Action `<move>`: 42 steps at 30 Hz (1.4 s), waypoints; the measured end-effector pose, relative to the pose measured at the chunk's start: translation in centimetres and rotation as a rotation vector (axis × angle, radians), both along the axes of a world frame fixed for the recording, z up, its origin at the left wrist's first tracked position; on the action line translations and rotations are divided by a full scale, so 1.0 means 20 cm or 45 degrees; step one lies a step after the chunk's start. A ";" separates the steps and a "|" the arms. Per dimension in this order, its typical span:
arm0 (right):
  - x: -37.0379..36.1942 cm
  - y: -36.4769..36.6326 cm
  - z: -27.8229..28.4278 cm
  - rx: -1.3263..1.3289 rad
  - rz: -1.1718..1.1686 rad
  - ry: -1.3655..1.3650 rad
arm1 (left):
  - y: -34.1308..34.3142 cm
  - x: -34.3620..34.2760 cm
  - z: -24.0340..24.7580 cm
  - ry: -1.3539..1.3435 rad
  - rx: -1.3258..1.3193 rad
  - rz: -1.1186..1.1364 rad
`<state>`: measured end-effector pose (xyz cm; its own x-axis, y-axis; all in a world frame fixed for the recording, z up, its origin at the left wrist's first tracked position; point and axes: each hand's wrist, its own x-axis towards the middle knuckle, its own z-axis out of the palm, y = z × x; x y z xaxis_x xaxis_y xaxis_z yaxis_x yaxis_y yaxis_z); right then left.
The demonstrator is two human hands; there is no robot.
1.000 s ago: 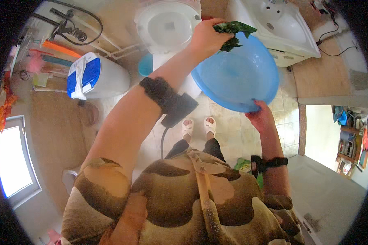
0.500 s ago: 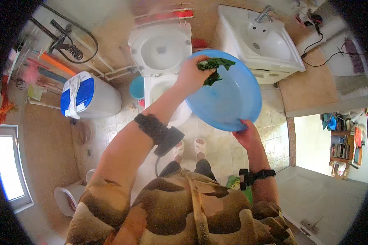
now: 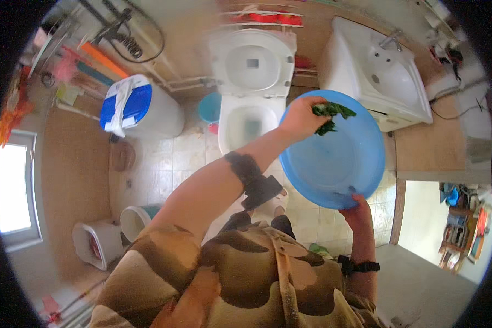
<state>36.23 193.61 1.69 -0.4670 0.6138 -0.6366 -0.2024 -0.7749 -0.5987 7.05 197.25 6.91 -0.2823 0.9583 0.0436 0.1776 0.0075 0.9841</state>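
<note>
My left hand (image 3: 304, 118) is closed around dark green, wet-looking leafy greens (image 3: 328, 116) at the far left part of a blue plastic basin (image 3: 333, 169). Some leaves hang out past my fingers over the basin. Whether that hand also grips the rim is hidden. On the near right side, my right hand (image 3: 358, 212) has the basin's rim between thumb and fingers and holds it up off the floor, slightly tilted. Inside, the basin looks bare apart from a small dark spot near my right thumb.
Beyond the basin's left side stands a white toilet (image 3: 252, 117) with its lid up. A white sink cabinet (image 3: 385, 82) is at the far right. To the left are a blue-lidded bin (image 3: 142, 106), a small teal bucket (image 3: 209, 107) and white buckets (image 3: 97, 245).
The toilet is now more fully exposed beside the basin. The view has shifted, and the basin with both hands appears farther right and lower. My grips on the greens and rim look unchanged.
</note>
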 end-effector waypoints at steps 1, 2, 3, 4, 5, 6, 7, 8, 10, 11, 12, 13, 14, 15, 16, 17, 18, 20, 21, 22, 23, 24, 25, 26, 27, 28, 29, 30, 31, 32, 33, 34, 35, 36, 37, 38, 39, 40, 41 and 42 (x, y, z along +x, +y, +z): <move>0.00 -0.01 0.01 -0.021 -0.035 -0.104 | -0.02 0.01 -0.02 -0.072 -0.037 0.019; 0.00 -0.01 0.01 -0.039 -0.070 -0.210 | -0.03 0.01 -0.04 -0.075 -0.043 0.046; 0.00 -0.01 0.00 -0.116 -0.084 -0.195 | -0.05 0.03 -0.03 -0.078 -0.067 0.039; 0.01 0.00 -0.01 -0.117 -0.076 -0.206 | -0.05 0.04 -0.03 -0.080 -0.091 0.031; 0.01 0.01 -0.01 -0.088 -0.109 -0.177 | -0.01 0.04 -0.08 -0.087 -0.049 -0.043; 0.00 0.01 -0.01 -0.065 -0.135 -0.144 | 0.01 0.05 -0.07 -0.093 -0.056 -0.030; 0.00 0.01 0.00 -0.071 -0.124 -0.148 | 0.02 0.07 -0.06 -0.069 -0.033 -0.049; -0.01 0.00 0.02 -0.070 -0.238 -0.180 | 0.04 0.08 -0.05 -0.042 -0.009 -0.070; 0.03 0.03 0.04 -0.066 -0.351 -0.208 | 0.08 0.11 -0.06 0.027 0.036 -0.038; 0.08 0.05 0.05 -0.068 -0.297 -0.201 | 0.10 0.14 -0.05 0.040 0.018 -0.047; 0.15 0.08 0.05 -0.052 -0.274 -0.199 | 0.17 0.19 -0.05 0.046 0.019 -0.083; 0.20 0.11 0.04 -0.033 -0.308 -0.194 | 0.21 0.23 -0.05 0.049 0.041 -0.116; 0.26 0.13 0.01 -0.042 -0.261 -0.169 | 0.24 0.26 -0.05 0.030 -0.028 -0.102; 0.32 0.16 -0.01 -0.046 -0.226 -0.146 | 0.29 0.31 -0.05 0.011 -0.093 -0.102; 0.32 0.19 0.00 -0.048 -0.250 -0.098 | 0.32 0.32 -0.05 0.068 -0.143 -0.065; 0.34 0.24 -0.01 -0.045 -0.211 -0.131 | 0.37 0.33 -0.09 0.017 -0.096 -0.071; 0.37 0.29 -0.02 -0.050 -0.159 -0.156 | 0.42 0.35 -0.11 -0.132 -0.134 -0.045; 0.45 0.38 0.03 0.010 -0.135 -0.100 | 0.49 0.41 -0.08 0.077 -0.128 -0.096; 0.47 0.40 0.05 0.052 -0.073 -0.063 | 0.51 0.42 -0.11 0.069 -0.136 -0.069; 0.54 0.44 0.03 0.051 -0.101 -0.059 | 0.55 0.47 -0.10 0.048 -0.143 -0.039; 0.60 0.48 0.00 0.020 -0.093 -0.085 | 0.57 0.49 -0.10 -0.153 -0.182 -0.056; 0.63 0.53 -0.01 -0.011 -0.056 -0.101 | 0.58 0.49 -0.07 -0.346 -0.220 -0.042; 0.67 0.56 0.01 0.015 -0.017 -0.144 | 0.61 0.53 -0.06 -0.279 -0.181 -0.048; 0.72 0.60 0.04 0.009 0.003 -0.134 | 0.65 0.57 -0.06 -0.271 -0.185 -0.027; 0.76 0.64 0.07 0.036 0.049 -0.174 | 0.70 0.62 -0.04 -0.297 -0.220 -0.001; 0.78 0.67 0.08 0.063 0.099 -0.214 | 0.72 0.65 -0.03 -0.325 -0.255 0.029; 0.77 0.68 0.07 0.128 0.091 -0.184 | 0.71 0.66 -0.02 -0.445 -0.263 0.020; 0.77 0.70 0.05 0.113 0.101 -0.186 | 0.71 0.67 -0.01 -0.449 -0.276 0.031; 0.77 0.72 0.03 0.101 0.120 -0.194 | 0.72 0.69 0.00 -0.359 -0.268 0.035; 0.75 0.74 0.01 0.088 0.140 -0.204 | 0.72 0.69 0.00 -0.270 -0.261 0.038; 0.74 0.76 -0.01 0.261 0.282 -0.297 | 0.70 0.68 0.00 -0.278 -0.274 0.059; 0.73 0.76 0.00 0.248 0.305 -0.299 | 0.68 0.66 -0.01 -0.286 -0.264 0.084; 0.71 0.76 0.02 0.149 0.267 -0.241 | 0.65 0.64 -0.01 -0.294 -0.253 0.109; 0.67 0.75 0.04 0.054 0.222 -0.185 | 0.62 0.61 -0.04 -0.302 -0.259 0.124; 0.64 0.73 0.03 0.049 0.237 -0.190 | 0.57 0.55 -0.06 -0.258 -0.231 0.178; 0.60 0.71 0.02 0.052 0.282 -0.183 | 0.51 0.49 -0.09 -0.213 -0.201 0.232; 0.56 0.70 0.02 0.060 0.329 -0.175 | 0.44 0.42 -0.08 -0.209 -0.102 0.272; 0.51 0.67 0.01 0.063 0.348 -0.179 | 0.38 0.37 -0.08 -0.215 -0.099 0.291; 0.47 0.65 0.01 0.051 0.399 -0.177 | 0.31 0.32 -0.08 -0.427 -0.098 0.308; 0.41 0.62 0.00 0.037 0.459 -0.174 | 0.22 0.27 -0.06 -0.639 -0.094 0.334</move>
